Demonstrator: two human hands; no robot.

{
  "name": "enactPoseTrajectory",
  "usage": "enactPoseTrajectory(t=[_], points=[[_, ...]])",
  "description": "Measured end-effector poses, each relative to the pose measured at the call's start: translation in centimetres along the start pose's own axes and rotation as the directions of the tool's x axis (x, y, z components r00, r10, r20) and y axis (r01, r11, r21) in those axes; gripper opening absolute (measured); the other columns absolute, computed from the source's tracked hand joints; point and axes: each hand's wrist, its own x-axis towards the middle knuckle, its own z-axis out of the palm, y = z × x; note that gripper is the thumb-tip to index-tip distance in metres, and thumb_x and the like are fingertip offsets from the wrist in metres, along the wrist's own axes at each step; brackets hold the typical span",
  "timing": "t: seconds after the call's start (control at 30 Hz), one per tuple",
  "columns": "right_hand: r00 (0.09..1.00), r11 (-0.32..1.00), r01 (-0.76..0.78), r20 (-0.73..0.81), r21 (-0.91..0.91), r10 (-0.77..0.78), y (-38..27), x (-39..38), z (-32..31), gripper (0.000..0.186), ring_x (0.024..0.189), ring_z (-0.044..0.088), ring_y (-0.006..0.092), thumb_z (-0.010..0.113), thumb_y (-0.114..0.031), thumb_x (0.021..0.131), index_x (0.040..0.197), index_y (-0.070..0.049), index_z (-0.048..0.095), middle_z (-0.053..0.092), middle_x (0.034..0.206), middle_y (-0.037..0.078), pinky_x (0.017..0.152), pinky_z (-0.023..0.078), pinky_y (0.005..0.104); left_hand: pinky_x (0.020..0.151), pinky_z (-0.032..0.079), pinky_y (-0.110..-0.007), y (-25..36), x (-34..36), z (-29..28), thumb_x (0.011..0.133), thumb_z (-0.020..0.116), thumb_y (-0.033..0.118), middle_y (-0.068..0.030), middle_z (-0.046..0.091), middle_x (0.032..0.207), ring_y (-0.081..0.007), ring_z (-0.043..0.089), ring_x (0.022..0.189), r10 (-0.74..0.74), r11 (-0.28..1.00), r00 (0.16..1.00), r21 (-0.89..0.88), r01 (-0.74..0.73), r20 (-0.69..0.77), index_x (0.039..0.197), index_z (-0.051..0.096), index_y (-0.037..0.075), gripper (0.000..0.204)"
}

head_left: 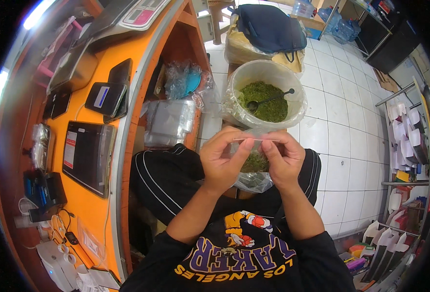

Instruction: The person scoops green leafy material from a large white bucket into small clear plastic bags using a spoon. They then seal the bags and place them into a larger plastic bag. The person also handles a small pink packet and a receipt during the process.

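Note:
My left hand [221,159] and my right hand [285,158] meet in front of me, both closed. Thumbs and fingers pinch a clear plastic zip bag [256,139] along its thin reddish seal strip, stretched between them. Just below the hands, green shredded herb [256,162] shows through clear plastic [254,182] over my lap; I cannot tell whether this is all one bag. Beyond the hands stands a large whitish tub [297,103] lined with clear plastic. It holds more green herb [273,108], with a black long-handled scoop [268,99] lying on top.
An orange counter [91,187] runs along my left, carrying a tablet [89,156], phones [106,97] and a scale [139,14]. Plastic packages [170,121] fill its lower shelf. A dark bag [268,28] rests behind the tub. Racks with boxes [409,134] line the right, past white floor tiles [348,146].

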Motion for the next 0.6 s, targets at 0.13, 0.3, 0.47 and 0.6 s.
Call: enactPoseTrajectory(t=[0.13,0.3,0.47,0.6], points=[[0.998,0.996,0.067,0.023,-0.065,-0.066,1.5,-1.4,-0.3,0.009,0.073,0.057,0.0123,0.066,-0.001,0.085,0.093,0.001,0.064,0.063,0.084,0.006,0.067,0.044,0.024,0.071,0.044,-0.025,-0.9,-2.2,-0.1,0.082,0.067,-0.004,-0.0088,0.064,0.089,-0.013,0.057,0.079,-0.051,0.998,0.998,-0.045,0.05,-0.02,0.091,0.063,-0.004,0.01],[1.0,0.99,-0.007,0.004,-0.143,0.007,1.8,-3.6,-0.5,0.006,0.07,0.057,0.0148,0.067,-0.002,0.083,0.088,0.0,0.065,0.063,0.081,0.006,0.066,0.044,0.0255,0.071,0.044,-0.024,-0.9,-4.7,-0.3,0.082,0.066,-0.004,-0.0082,0.064,0.087,-0.0127,0.058,0.079,-0.217,0.976,0.976,-0.032,0.217,-0.013,0.089,0.063,-0.004,0.008],[0.988,0.943,-0.11,0.068,-0.315,0.138,1.6,-5.1,-2.8,0.006,0.063,0.059,0.0157,0.067,-0.004,0.083,0.086,0.0,0.069,0.065,0.076,0.008,0.061,0.045,0.0255,0.074,0.047,-0.025,-1.9,-5.9,-2.4,0.093,0.058,0.013,-0.009,0.066,0.092,-0.0133,0.06,0.081,-0.41,0.912,0.887,0.115,0.394,0.213,0.096,0.065,-0.004,0.018],[0.97,0.788,0.235,0.08,-0.569,-0.231,2.9,-4.7,-5.2,0.011,0.072,0.066,0.0226,0.067,-0.003,0.081,0.091,0.0,0.07,0.069,0.085,0.013,0.066,0.05,0.0282,0.09,0.045,-0.039,-3.2,-4.5,-4.1,0.095,0.055,0.03,-0.0137,0.066,0.101,-0.0233,0.06,0.099,-0.592,0.787,0.74,0.029,0.617,0.318,0.101,0.066,-0.002,0.035]])
